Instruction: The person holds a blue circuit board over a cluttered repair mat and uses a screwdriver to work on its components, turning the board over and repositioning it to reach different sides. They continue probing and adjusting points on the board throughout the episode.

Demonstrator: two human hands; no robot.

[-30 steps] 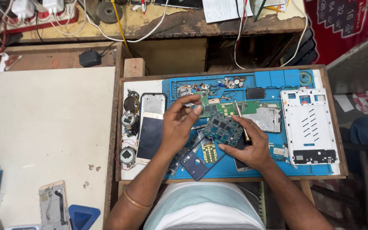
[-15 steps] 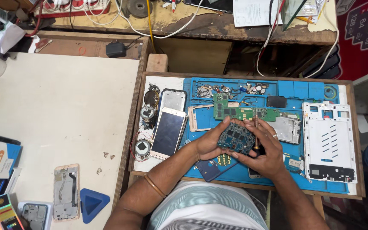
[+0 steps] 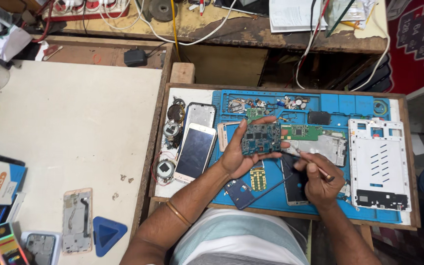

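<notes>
Holding a blue-green circuit board [image 3: 261, 139], the left hand [image 3: 244, 154] lies palm-up over the blue repair mat [image 3: 349, 105]; thumb at the board's near-left corner, fingers curled under and past its far edge, so the board rests face-up, roughly level, its long axis running left to right across the palm. Right hand [image 3: 319, 177]: closed in a pen grip on a thin metal tool [image 3: 304, 158], whether tweezers or a probe cannot be told; the tip points up and to the left, toward the board's right edge, and stands just beside it, contact not discernible. Board lies up-left of the right hand, which is the nearer free-working hand; the left serves only as support. Below the left hand: a small gold keypad board [image 3: 257, 178] and a dark blue phone frame [image 3: 240, 193] on the mat. Under the right hand: a dark phone [image 3: 294, 187]. Left of the left hand: a white smartphone [image 3: 195, 152], screen up. Beyond the tool tip: a green board [image 3: 302, 132] and a metal shield plate [image 3: 327, 147]. Far right: a white tablet back frame [image 3: 379, 162].
</notes>
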